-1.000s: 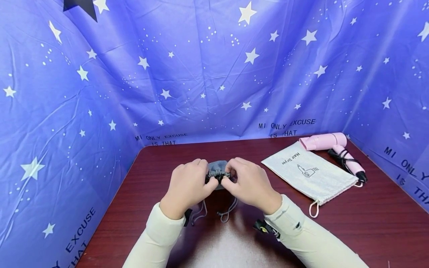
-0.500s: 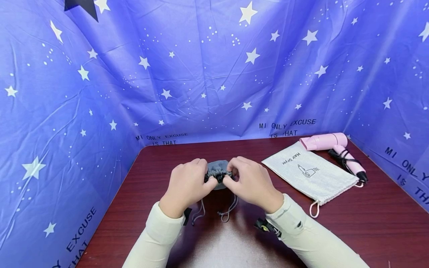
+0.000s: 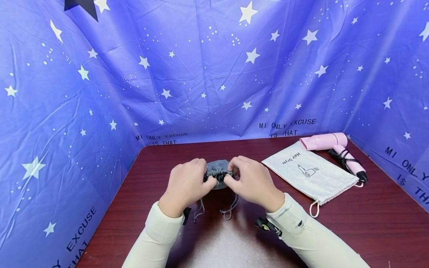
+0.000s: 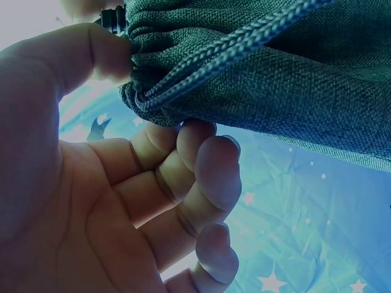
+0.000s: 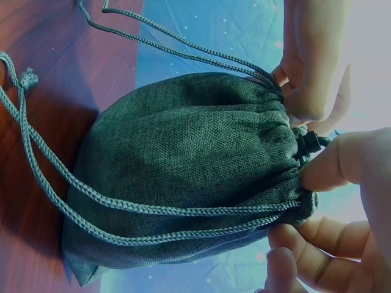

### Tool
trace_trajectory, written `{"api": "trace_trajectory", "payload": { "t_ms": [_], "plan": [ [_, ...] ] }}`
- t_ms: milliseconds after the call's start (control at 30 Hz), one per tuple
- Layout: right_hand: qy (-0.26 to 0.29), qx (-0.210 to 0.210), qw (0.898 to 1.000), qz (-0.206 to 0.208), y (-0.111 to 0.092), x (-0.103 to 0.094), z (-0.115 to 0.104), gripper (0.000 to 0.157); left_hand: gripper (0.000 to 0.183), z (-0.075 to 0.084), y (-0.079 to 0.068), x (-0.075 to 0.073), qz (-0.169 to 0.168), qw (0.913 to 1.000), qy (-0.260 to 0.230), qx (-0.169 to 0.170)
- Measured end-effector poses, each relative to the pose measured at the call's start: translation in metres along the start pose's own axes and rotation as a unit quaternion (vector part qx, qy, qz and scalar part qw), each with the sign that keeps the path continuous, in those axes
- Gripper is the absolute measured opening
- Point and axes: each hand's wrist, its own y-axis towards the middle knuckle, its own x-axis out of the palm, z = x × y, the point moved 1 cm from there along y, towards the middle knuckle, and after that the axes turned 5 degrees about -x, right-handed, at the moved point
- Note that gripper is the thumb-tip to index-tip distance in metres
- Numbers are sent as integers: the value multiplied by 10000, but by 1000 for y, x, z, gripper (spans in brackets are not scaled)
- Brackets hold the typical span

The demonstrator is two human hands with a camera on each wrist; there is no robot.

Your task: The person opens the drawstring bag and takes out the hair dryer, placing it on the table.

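Note:
A grey drawstring pouch (image 3: 218, 164) stands on the table between my hands, its gathered mouth partly open toward me. My left hand (image 3: 187, 182) pinches one side of the mouth; in the left wrist view its thumb (image 4: 101, 55) lies inside the rim and curled fingers (image 4: 217, 174) touch the outside. The opposite side is pinched by my right hand (image 3: 253, 182). Braided cords (image 5: 140, 210) hang from both sides of the pouch. A small black part (image 5: 310, 143) shows at the mouth in the right wrist view; the rest of the contents is hidden.
To the right, a pale cloth bag (image 3: 308, 175) printed "Hair Dryer" lies flat. Behind and beside it is a pink hair dryer (image 3: 326, 141) with its black cord (image 3: 346, 160) wrapped round the handle. A blue star-printed curtain (image 3: 201, 74) borders the dark red table (image 3: 161, 156).
The hands have drawn slightly apart, spreading the pouch's mouth a little wider. The cords have shifted slightly. The cloth bag and hair dryer have stayed put.

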Motion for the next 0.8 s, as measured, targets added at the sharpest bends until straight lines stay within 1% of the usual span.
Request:
{"api": "trace_trajectory", "payload": {
  "t_ms": [200, 367, 467, 567, 800],
  "plan": [
    [-3, 31, 9999, -95, 0, 2, 0, 12, 32, 3, 0, 1, -10, 10000, -35, 8],
    [-10, 7, 9997, -257, 0, 4, 0, 12, 31, 6, 0, 5, 126, 9997, 100, 156],
    [9, -50, 9996, -284, 0, 4, 0, 10, 31, 7, 1, 6, 237, 9993, 216, 187],
    [122, -128, 9994, -299, 0, 3, 1, 10, 32, 6, 2, 5, 284, 9990, 279, 189],
    [586, -306, 9969, -432, 1, 3, 0, 7, 33, 4, 0, 3, 265, 9991, 274, 166]
  ]
}}
